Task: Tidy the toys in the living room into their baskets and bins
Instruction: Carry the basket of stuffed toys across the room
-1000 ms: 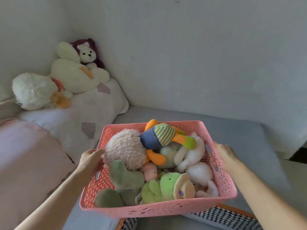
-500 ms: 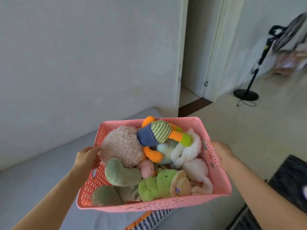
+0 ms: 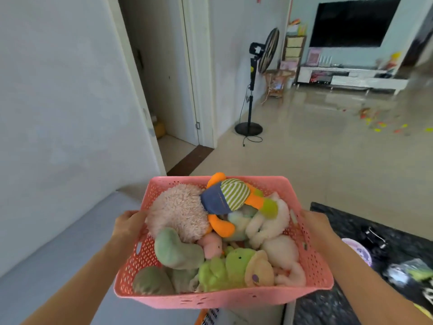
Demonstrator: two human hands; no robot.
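Note:
A pink perforated plastic basket (image 3: 269, 184) is held up in front of me, full of several plush toys. On top lies an orange doll (image 3: 230, 197) with a striped green belly and blue shorts, beside a fluffy beige plush (image 3: 178, 211). A green frog plush (image 3: 228, 269) and white plushes (image 3: 267, 221) fill the near and right side. My left hand (image 3: 130, 225) grips the basket's left rim. My right hand (image 3: 315, 225) grips the right rim.
A grey sofa seat (image 3: 46, 254) lies lower left against a white wall. A doorway (image 3: 164, 90) opens ahead. A standing fan (image 3: 254, 85) and its cord stand on the tiled floor. Small bright toys (image 3: 379, 124) litter the floor far right. A dark table (image 3: 375, 254) with items sits right.
My view has swung right, from the sofa corner with big plush toys to the open living room. Both hands have kept the basket in the same grip.

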